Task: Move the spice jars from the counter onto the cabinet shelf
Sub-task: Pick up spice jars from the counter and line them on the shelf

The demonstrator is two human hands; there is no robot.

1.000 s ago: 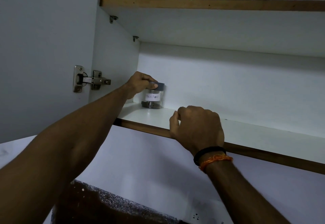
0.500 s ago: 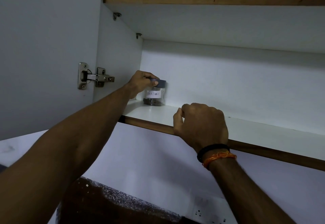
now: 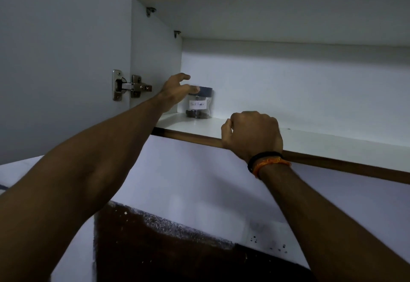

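- Black pepper jar (image 3: pixel 199 104) sits upright in the cabinet shelf's (image 3: pixel 332 140) far-left corner.
- Left hand (image 3: pixel 177 92) fingers spread, thumb maybe brushing the lid.
- Right hand (image 3: pixel 251 134) curled over the shelf edge.
- I'd pull back straight, no nudging.

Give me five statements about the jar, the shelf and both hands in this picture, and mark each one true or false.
1. The clear glass spice jar with a dark lid stands upright on the white cabinet shelf. True.
2. The jar's label reads "Turmeric". False: it reads "Black Pepper".
3. The left hand is open, its fingers spread beside the lid. True.
4. The right hand holds a second jar. False: it rests closed on the shelf's wooden front edge, with no jar visible in it.
5. The jar sits at the shelf's right end. False: it is in the left back corner.
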